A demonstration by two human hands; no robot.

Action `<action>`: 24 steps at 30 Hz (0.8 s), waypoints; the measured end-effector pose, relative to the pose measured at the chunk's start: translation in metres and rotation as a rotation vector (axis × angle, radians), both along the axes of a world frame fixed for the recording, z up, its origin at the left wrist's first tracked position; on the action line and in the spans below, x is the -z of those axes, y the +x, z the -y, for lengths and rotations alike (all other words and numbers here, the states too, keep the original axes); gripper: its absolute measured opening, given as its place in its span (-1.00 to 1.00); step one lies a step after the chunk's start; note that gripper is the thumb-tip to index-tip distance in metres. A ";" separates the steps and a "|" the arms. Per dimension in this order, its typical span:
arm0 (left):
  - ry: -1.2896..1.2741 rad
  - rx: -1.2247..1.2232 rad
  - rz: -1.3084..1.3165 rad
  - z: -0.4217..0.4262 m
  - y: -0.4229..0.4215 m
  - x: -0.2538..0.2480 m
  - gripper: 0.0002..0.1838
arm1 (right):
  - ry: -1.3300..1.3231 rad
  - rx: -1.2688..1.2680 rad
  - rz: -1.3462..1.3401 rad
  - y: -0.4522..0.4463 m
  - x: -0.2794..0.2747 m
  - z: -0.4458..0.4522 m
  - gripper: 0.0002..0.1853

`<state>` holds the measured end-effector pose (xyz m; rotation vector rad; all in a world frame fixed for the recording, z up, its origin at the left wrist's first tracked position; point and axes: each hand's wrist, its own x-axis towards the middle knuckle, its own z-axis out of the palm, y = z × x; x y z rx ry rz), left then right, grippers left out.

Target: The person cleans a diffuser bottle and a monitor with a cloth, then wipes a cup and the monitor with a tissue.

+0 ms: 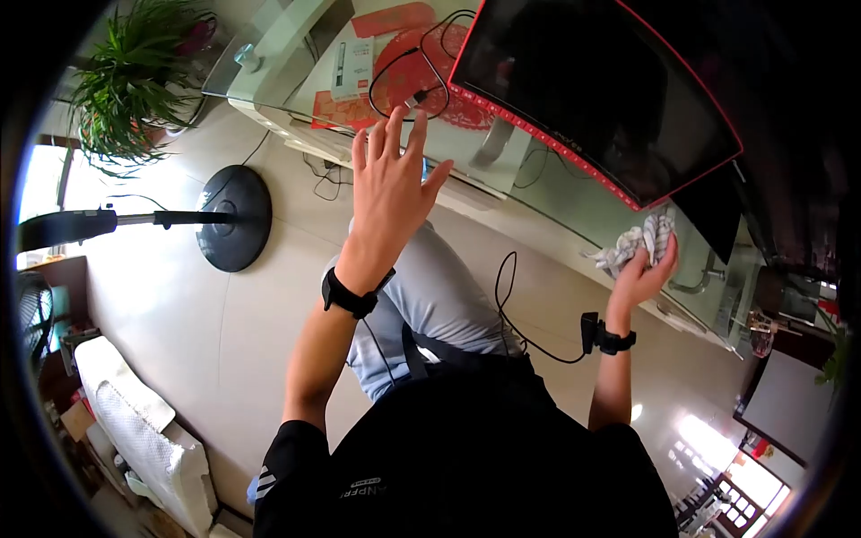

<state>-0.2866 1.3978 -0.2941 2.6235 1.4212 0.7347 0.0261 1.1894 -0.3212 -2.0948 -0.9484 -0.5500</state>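
Note:
My left hand (391,184) is spread, palm down, and holds nothing. Its fingertips reach the front edge of the glass-topped stand (560,202), close to a cable plug (415,99) and a round red lace mat (408,76). On the right, my right hand (644,276) grips a crumpled white and grey cloth (639,244) just below the lower corner of a red-framed screen (601,90). The cloth is near that corner; whether it touches the frame I cannot tell. Black bands circle both wrists.
A white box (352,69) lies on red paper on the stand, with black cables nearby. To the left are a round black stand base (235,218), a leafy plant (134,76) and a white-covered seat (143,430). A black cable loops beside my right wrist.

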 end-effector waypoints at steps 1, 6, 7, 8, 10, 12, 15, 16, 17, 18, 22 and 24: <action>0.005 -0.011 0.002 -0.003 0.000 0.003 -0.35 | 0.001 -0.007 -0.016 -0.002 -0.002 0.000 -0.42; -0.008 0.006 -0.003 -0.036 -0.002 0.010 -0.35 | 0.029 -0.002 -0.038 -0.003 -0.002 0.000 -0.43; 0.002 0.023 -0.007 -0.048 -0.001 0.012 -0.34 | 0.031 0.004 -0.050 -0.002 -0.004 -0.001 -0.43; 0.010 0.018 -0.033 -0.059 0.000 0.013 -0.33 | 0.032 0.003 -0.060 -0.003 -0.005 0.000 -0.43; 0.031 0.011 -0.079 -0.083 0.005 0.012 -0.32 | 0.040 0.003 -0.073 -0.002 -0.006 -0.001 -0.42; 0.027 0.025 -0.122 -0.108 0.009 0.016 -0.31 | 0.035 -0.012 -0.054 0.000 -0.005 0.001 -0.42; 0.002 0.080 -0.196 -0.146 0.018 0.015 -0.32 | 0.058 -0.027 -0.060 0.003 -0.009 -0.001 -0.42; 0.016 0.113 -0.239 -0.159 0.017 0.018 -0.32 | 0.067 -0.030 -0.067 0.002 -0.011 -0.001 -0.42; 0.029 0.152 -0.283 -0.172 0.015 0.023 -0.32 | 0.080 -0.030 -0.081 0.001 -0.011 0.000 -0.42; 0.042 0.193 -0.325 -0.169 0.025 0.008 -0.31 | 0.092 -0.027 -0.095 0.002 -0.010 0.001 -0.42; -0.073 0.104 -0.121 -0.142 0.030 -0.021 -0.32 | 0.084 -0.003 -0.111 0.002 -0.010 0.003 -0.41; -0.046 0.134 0.059 -0.103 0.038 -0.046 -0.49 | 0.096 -0.002 -0.147 -0.001 -0.013 0.003 -0.41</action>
